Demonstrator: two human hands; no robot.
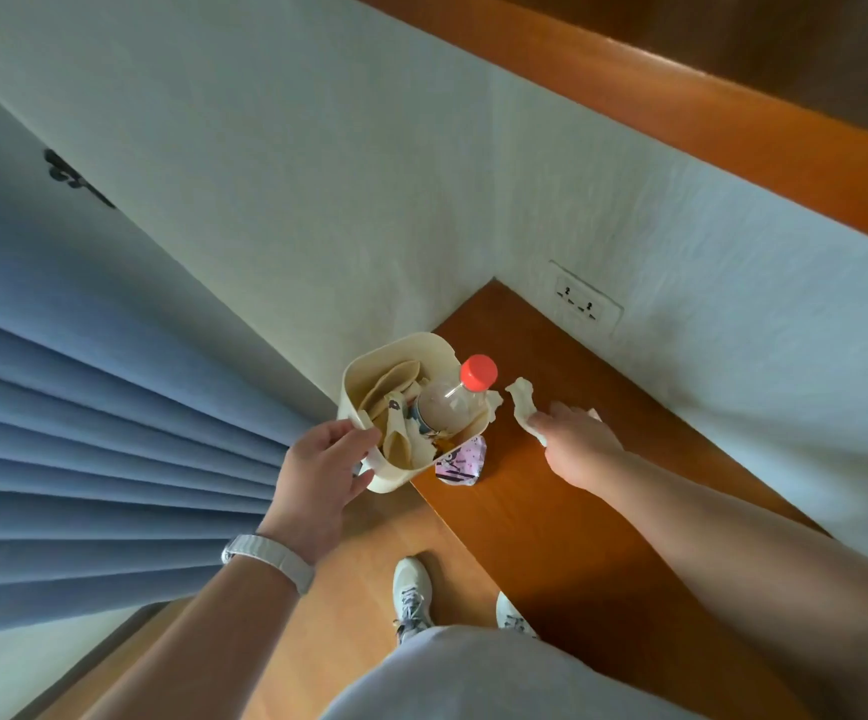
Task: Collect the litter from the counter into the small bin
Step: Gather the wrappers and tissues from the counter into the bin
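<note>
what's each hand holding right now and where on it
Left hand grips the small bin at its near rim. Right hand pinches the crumpled tissue at its near end, on the counter.

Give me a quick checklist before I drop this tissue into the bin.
1. Left hand steadies the small bin: ok.
2. Right hand has the crumpled tissue: ok, fingers on it, still touching the counter.
3. Room in bin: not ok, the bottle and wrappers nearly fill it.
4. Bin supported: cannot tell, it overhangs the counter's edge.
5. Other litter left: not ok, the pink wrapper lies beside the bin.
</note>
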